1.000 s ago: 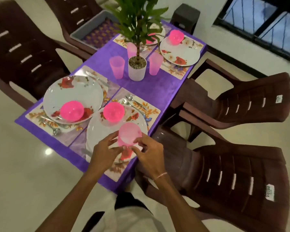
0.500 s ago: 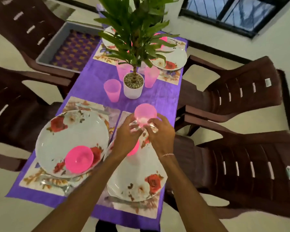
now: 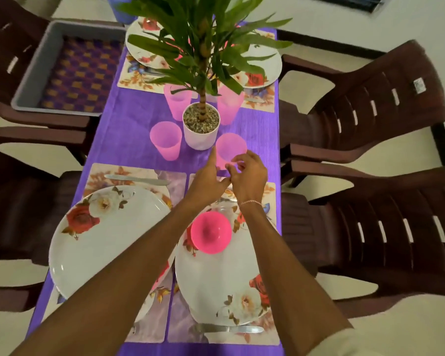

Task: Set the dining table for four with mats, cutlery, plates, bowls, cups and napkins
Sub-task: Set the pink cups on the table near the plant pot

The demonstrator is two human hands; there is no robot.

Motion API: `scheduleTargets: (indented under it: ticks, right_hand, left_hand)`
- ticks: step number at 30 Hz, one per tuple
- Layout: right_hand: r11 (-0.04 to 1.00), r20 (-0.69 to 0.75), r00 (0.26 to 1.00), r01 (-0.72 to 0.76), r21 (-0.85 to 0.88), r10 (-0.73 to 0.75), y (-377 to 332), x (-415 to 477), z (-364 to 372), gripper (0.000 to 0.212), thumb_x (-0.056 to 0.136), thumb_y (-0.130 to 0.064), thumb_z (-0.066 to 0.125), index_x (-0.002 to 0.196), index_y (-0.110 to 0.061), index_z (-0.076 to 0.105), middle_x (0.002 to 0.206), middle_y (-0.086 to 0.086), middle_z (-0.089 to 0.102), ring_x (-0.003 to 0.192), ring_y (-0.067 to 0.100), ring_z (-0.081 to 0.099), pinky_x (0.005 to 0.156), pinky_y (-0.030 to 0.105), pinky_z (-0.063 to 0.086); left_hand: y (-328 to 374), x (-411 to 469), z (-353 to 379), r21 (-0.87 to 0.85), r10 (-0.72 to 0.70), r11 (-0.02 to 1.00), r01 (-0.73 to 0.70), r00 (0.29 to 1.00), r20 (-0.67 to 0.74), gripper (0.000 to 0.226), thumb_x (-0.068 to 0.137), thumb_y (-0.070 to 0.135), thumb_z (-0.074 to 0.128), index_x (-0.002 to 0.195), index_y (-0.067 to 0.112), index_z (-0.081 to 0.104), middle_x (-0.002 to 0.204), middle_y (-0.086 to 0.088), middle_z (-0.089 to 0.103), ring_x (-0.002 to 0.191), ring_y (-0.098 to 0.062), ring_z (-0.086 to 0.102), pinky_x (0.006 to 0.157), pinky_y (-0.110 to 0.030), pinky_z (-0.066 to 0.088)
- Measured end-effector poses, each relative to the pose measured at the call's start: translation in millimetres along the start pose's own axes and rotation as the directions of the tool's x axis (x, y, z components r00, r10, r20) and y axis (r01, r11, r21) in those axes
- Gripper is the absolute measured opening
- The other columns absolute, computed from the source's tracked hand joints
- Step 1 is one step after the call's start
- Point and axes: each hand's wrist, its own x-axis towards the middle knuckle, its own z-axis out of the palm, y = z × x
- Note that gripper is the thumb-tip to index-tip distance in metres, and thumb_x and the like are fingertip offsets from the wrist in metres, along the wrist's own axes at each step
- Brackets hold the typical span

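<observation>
A translucent pink cup (image 3: pixel 231 147) stands just right of the white plant pot (image 3: pixel 201 129) on the purple tablecloth (image 3: pixel 129 129). My right hand (image 3: pixel 249 177) curls its fingers around the cup's lower part. My left hand (image 3: pixel 208 177) is beside it, index finger stretched up along the cup's left side. Below my arms, two floral plates (image 3: pixel 108 240) (image 3: pixel 216 283) lie on patterned mats (image 3: pixel 180 325). A pink bowl (image 3: pixel 211 235) sits upside down on the right one. A knife (image 3: pixel 136 179) lies beyond the left plate, another knife (image 3: pixel 231 329) at the near edge.
Three more pink cups (image 3: pixel 165 141) (image 3: pixel 176 102) (image 3: pixel 229 105) ring the pot, under the plant's leaves (image 3: pixel 203 39). Two far plates (image 3: pixel 144 47) (image 3: pixel 262 70) lie behind. A grey tray (image 3: pixel 28 73) rests on the left chair. Brown chairs (image 3: pixel 370 104) (image 3: pixel 383 240) flank the table.
Both hands carried the pink cup away from me, from above the near right plate to beside the plant pot. My head moved forward over the table.
</observation>
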Motion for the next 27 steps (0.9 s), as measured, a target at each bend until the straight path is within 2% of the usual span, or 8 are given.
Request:
scheduleTargets:
  ticks: [5, 11, 13, 16, 18, 20, 24, 27]
  right_hand:
    - [1.000, 0.002, 1.000, -0.022, -0.020, 0.023, 4, 8, 13, 0.015, 0.078, -0.015, 0.082, 0.090, -0.018, 0.073, 0.120, 0.002, 0.068, 0.093, 0.024, 0.070, 0.079, 0.042, 0.057]
    - [0.997, 0.044, 0.998, -0.035, -0.068, 0.038, -1, 25, 22, 0.019, 0.079, -0.017, 0.082, 0.096, -0.020, 0.073, 0.125, 0.000, 0.067, 0.094, 0.024, 0.071, 0.080, 0.042, 0.058]
    - [0.997, 0.050, 0.998, -0.033, -0.066, 0.036, 0, 27, 21, 0.022, 0.079, -0.016, 0.082, 0.098, -0.020, 0.073, 0.125, 0.000, 0.067, 0.093, 0.024, 0.071, 0.079, 0.043, 0.059]
    - [1.000, 0.081, 0.997, -0.005, -0.029, 0.007, 4, 25, 16, 0.037, 0.078, -0.016, 0.083, 0.113, -0.022, 0.071, 0.130, -0.001, 0.064, 0.095, 0.024, 0.070, 0.082, 0.045, 0.058]
    - [0.998, 0.078, 0.997, 0.005, 0.057, -0.010, 6, 16, 7, 0.055, 0.079, -0.020, 0.084, 0.129, -0.026, 0.062, 0.134, -0.002, 0.061, 0.101, 0.023, 0.069, 0.084, 0.045, 0.059]
    - [0.993, 0.057, 0.998, 0.007, 0.121, -0.014, 6, 5, -6, 0.057, 0.082, -0.025, 0.083, 0.133, -0.026, 0.057, 0.133, -0.003, 0.060, 0.101, 0.019, 0.067, 0.083, 0.045, 0.059]
    - [0.987, 0.069, 0.991, 0.101, 0.125, -0.111, 2, -27, -36, 0.033, 0.088, -0.025, 0.075, 0.120, -0.021, 0.065, 0.118, -0.002, 0.064, 0.090, 0.016, 0.067, 0.077, 0.049, 0.058]
    - [0.980, 0.152, 0.970, 0.176, 0.094, -0.189, -3, -57, -57, 0.033, 0.092, -0.026, 0.070, 0.124, -0.020, 0.065, 0.118, -0.005, 0.067, 0.090, 0.015, 0.067, 0.080, 0.047, 0.057]
  left_hand:
    - [-10, 10, 1, 0.063, -0.024, 0.998, 0.023, 1.000, 0.014, 0.104, 0.083, 0.013, 0.075, 0.164, 0.021, 0.011, 0.122, 0.006, 0.065, 0.110, -0.020, 0.069, 0.089, -0.048, 0.059]
    - [-21, 25, -3, 0.081, -0.023, 0.996, 0.024, 1.000, -0.011, 0.104, 0.081, 0.037, 0.072, 0.164, 0.026, 0.010, 0.135, 0.006, 0.064, 0.114, -0.018, 0.069, 0.086, -0.051, 0.060]
    - [-23, 26, -3, 0.086, -0.031, 0.996, 0.032, 0.999, -0.008, 0.105, 0.080, 0.039, 0.071, 0.164, 0.027, 0.009, 0.138, 0.012, 0.061, 0.115, -0.018, 0.068, 0.087, -0.050, 0.060]
    - [-25, 24, -3, 0.121, -0.049, 0.991, 0.050, 0.999, -0.010, 0.101, 0.087, 0.021, 0.078, 0.163, 0.023, 0.011, 0.140, 0.025, 0.048, 0.119, -0.018, 0.064, 0.094, -0.046, 0.057]
    - [-27, 15, -8, 0.174, -0.063, 0.983, 0.065, 0.998, -0.021, 0.098, 0.092, 0.009, 0.074, 0.164, 0.019, 0.008, 0.153, 0.007, 0.044, 0.128, -0.023, 0.059, 0.095, -0.036, 0.053]
    - [-30, 1, -16, 0.224, -0.066, 0.971, 0.077, 0.996, -0.059, 0.092, 0.094, 0.009, 0.073, 0.163, 0.019, 0.013, 0.156, -0.004, 0.044, 0.132, -0.024, 0.056, 0.093, -0.027, 0.048]
    - [-30, -57, -36, 0.282, -0.049, 0.955, 0.096, 0.984, -0.169, 0.076, 0.094, 0.021, 0.073, 0.159, 0.025, 0.032, 0.150, -0.001, 0.052, 0.122, -0.016, 0.059, 0.099, -0.045, 0.055]
    - [-26, -114, -47, 0.391, -0.037, 0.912, 0.123, 0.975, -0.221, 0.066, 0.096, 0.036, 0.068, 0.154, 0.020, 0.041, 0.148, -0.005, 0.054, 0.126, -0.023, 0.056, 0.106, -0.047, 0.048]
